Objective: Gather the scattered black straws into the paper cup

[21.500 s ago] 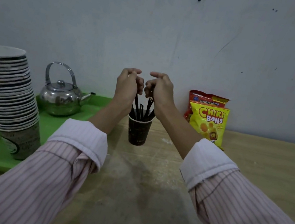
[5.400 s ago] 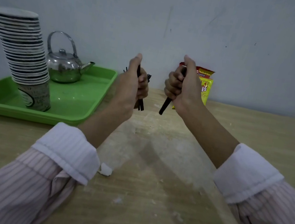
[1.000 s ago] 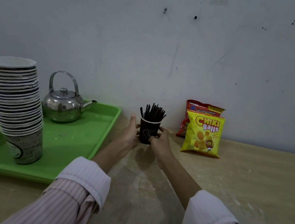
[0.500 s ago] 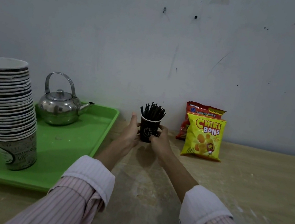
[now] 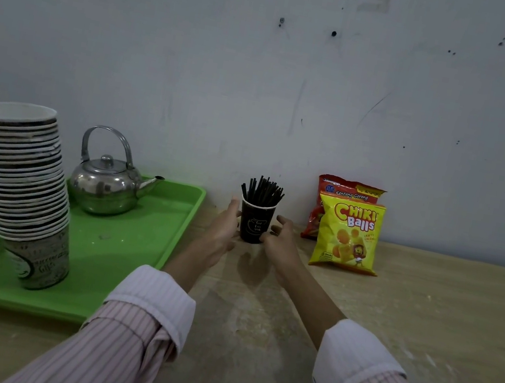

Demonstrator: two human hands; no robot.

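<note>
My left hand (image 5: 223,231) and right hand (image 5: 276,241) now open away from the small black paper cup (image 5: 254,222), left of the yellow snack bag (image 5: 347,235), with every thin black straw (image 5: 262,190) inside, so I think I'm done.

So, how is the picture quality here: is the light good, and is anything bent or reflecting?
Head view: dim, soft light with a bluish-grey cast; a faint shadow lies on the table in front of the cup. Wide-angle distortion makes the cup stack lean. The kettle shows glare and green reflections from the tray. The sleeves at the bottom edge look soft; the snack bag print reads clearly.
</note>
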